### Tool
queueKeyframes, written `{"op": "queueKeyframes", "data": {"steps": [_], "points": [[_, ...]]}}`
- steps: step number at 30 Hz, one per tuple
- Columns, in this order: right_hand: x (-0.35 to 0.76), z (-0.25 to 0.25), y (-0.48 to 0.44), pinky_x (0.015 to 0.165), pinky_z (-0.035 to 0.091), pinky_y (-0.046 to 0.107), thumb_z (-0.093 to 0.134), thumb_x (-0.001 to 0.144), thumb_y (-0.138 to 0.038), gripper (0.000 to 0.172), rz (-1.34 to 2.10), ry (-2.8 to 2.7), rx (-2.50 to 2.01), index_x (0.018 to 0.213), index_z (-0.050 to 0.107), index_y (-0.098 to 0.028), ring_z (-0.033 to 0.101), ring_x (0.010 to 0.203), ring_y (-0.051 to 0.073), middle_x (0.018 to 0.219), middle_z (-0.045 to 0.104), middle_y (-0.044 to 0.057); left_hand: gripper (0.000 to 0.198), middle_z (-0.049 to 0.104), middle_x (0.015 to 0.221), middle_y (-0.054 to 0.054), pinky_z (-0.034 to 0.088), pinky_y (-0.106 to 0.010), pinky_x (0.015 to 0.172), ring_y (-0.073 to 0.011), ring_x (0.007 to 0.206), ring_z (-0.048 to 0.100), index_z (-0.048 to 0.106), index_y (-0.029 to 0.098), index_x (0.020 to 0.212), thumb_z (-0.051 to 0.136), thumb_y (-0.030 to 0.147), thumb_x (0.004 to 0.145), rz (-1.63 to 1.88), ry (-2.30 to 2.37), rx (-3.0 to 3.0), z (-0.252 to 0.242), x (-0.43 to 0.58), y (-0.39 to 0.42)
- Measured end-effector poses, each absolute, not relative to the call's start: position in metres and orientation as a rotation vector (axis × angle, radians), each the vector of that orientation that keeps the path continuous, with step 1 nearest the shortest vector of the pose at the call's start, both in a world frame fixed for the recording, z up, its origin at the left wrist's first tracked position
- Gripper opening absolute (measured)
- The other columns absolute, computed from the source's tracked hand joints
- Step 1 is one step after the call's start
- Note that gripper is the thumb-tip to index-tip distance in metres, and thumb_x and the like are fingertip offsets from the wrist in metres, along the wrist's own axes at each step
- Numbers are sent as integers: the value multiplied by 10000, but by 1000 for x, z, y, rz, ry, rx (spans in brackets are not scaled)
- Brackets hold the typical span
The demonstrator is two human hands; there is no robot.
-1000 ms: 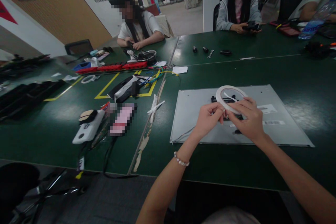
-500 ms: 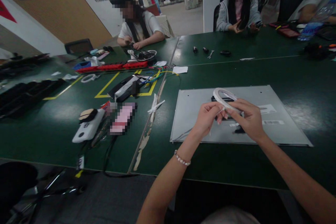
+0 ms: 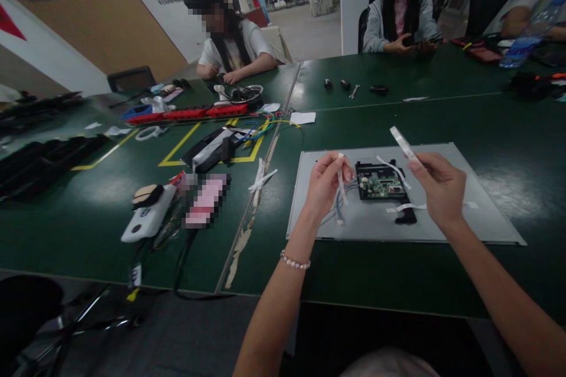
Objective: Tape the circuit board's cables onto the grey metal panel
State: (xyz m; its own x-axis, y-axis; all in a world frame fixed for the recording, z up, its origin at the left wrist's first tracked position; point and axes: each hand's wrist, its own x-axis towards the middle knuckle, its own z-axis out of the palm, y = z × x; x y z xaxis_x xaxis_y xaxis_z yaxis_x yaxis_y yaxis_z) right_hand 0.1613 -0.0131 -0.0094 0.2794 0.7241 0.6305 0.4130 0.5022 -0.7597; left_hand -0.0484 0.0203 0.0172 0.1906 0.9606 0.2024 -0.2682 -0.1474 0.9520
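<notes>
My left hand (image 3: 325,184) pinches a short white strip of tape (image 3: 340,179) that hangs down from its fingers. My right hand (image 3: 438,187) grips a white tape roll (image 3: 401,141), seen edge-on and tilted up to the left. Both hands hover apart over a grey metal panel (image 3: 460,224) lying flat on the green table (image 3: 354,274). Between my hands a small green circuit board (image 3: 380,184) sits on the panel, with white tape strips and thin wires beside it.
To the left lie a white device (image 3: 148,219), a pink item (image 3: 206,199), black cables and a yellow-marked square with tools (image 3: 212,147). Two people sit across the table, one at far left (image 3: 232,47), one at far right (image 3: 400,23). Small parts (image 3: 349,87) lie beyond the panel.
My hands have pulled apart. A strip has come away from the roll into my left hand, and the roll has moved right and up, uncovering the circuit board.
</notes>
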Motion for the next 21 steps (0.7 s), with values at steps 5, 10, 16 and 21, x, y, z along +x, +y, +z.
{"op": "queueKeyframes", "data": {"steps": [5, 10, 16, 21], "points": [[171, -9, -10, 738, 443, 331, 614, 849, -330, 198, -13, -1489, -1221, 976, 692, -201, 563, 799, 163, 892, 650, 40, 138, 617, 705, -2, 492, -252, 612, -108, 642, 596, 606, 200, 890, 604, 330, 844, 1251, 717, 1193, 14, -49, 19], [187, -25, 1, 868, 377, 419, 584, 868, -377, 261, -147, -1690, -1440, 997, 701, -182, 524, 944, 228, 940, 666, 60, 194, 697, 844, -17, 503, -255, 672, -115, 714, 634, 649, 219, 980, 664, 287, 799, 1242, 687, 1140, 13, -50, 20], [208, -31, 18, 860, 342, 407, 491, 907, -474, 362, -111, -1807, -1717, 1029, 706, -210, 444, 1015, 253, 1014, 628, 79, 303, 730, 883, -48, 509, -256, 703, -142, 732, 675, 664, 189, 1009, 730, 313, 741, 1194, 713, 1086, 15, -45, 17], [210, -25, 58, 791, 360, 364, 494, 902, -433, 350, -90, -1911, -1892, 993, 727, -188, 428, 993, 266, 1036, 581, 121, 332, 734, 914, -70, 511, -256, 676, -142, 697, 680, 657, 178, 1031, 732, 320, 740, 1184, 708, 1067, 14, -44, 15]]}}
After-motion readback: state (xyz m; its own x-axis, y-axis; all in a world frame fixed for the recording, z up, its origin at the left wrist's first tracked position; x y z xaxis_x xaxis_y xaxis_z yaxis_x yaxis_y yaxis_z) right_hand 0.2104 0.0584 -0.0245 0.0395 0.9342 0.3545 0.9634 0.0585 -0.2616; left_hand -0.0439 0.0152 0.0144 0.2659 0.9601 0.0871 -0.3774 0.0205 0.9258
